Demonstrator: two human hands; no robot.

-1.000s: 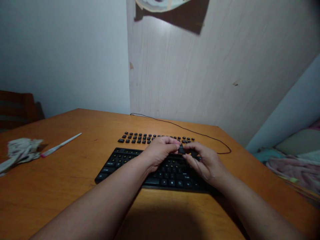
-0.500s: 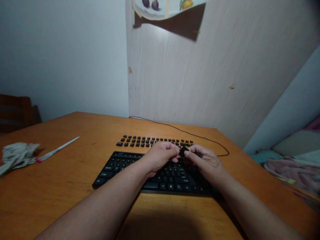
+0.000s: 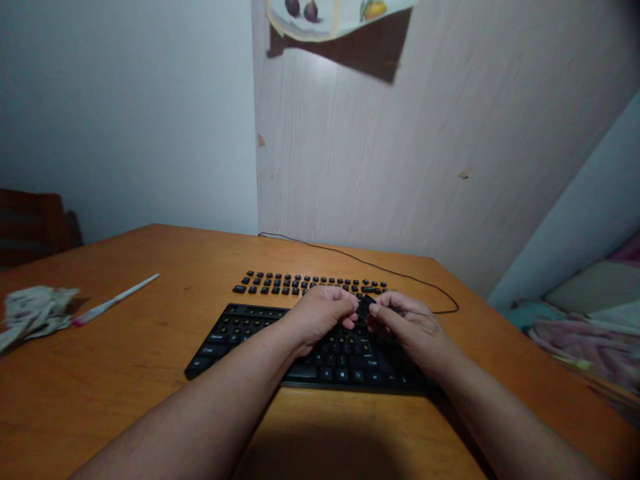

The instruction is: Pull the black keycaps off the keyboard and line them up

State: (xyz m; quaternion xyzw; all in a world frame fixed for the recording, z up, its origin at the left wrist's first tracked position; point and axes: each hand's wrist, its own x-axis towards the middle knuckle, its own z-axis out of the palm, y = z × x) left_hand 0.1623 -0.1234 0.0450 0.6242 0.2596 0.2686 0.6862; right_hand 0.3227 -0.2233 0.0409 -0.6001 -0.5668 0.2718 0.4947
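Between the thumb and fingers of my right hand (image 3: 405,327) is a small black keycap (image 3: 367,306), held up over the keyboard. My left hand (image 3: 325,310) is closed in a pinch right at the keycap's left edge; whether its fingertips hold anything is too small to make out. Below both hands lies the black keyboard (image 3: 310,372), with its upper key rows bare and showing small pale switch spots. The bottom rows still carry keycaps. Behind the keyboard, loose black keycaps (image 3: 275,283) stand in neat rows, partly hidden by my hands.
A black cable (image 3: 350,255) curves along the wooden table's (image 3: 150,253) back and right side. To the left lie a white brush-like stick (image 3: 120,298) with a pink end and a crumpled pale cloth (image 3: 37,310). Walls border the table behind; folded fabrics (image 3: 580,340) lie at right.
The keycap has turned slightly in my right fingers, so a rougher-looking side shows. My left fingertips have shifted a little to the left. The keyboard and loose keycaps stay put.
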